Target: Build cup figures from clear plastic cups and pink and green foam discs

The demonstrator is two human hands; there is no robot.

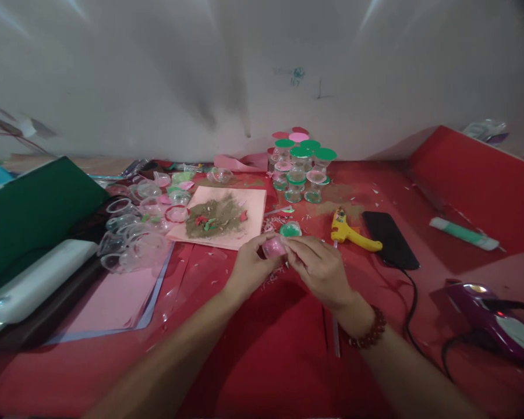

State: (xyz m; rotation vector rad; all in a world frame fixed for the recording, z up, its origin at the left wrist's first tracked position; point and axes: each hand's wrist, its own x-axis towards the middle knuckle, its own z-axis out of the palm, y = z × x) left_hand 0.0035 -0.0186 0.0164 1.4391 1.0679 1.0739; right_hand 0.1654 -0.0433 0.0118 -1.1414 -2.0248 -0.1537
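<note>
1. Nearest us, over the red table [266,361], our left hand [254,259] is closed round a small pink cup [272,248], thumb against fingers. Our right hand [321,267] pinches the cup's edge; whether a small piece is between those fingertips too, we cannot tell.
2. To do this well, we judge, the left grip should stay light, since thin plastic may dent, while the right fingertips work evenly along the rim.
3. Right of our hands lies a yellow glue gun [353,233], hard and angular, beside a flat, glossy black phone [390,240]. Just beyond the pink cup sits a round green disc [290,229].
4. Farther left, grainy brown powder [218,215] lies loose on a smooth, pale pink sheet [255,203], near a jumble of clear, rounded plastic cups [133,233].
5. Farthest, by the dull grey wall [157,87], stand stacked clear cups [297,174] with flat green, pink and red discs.
</note>
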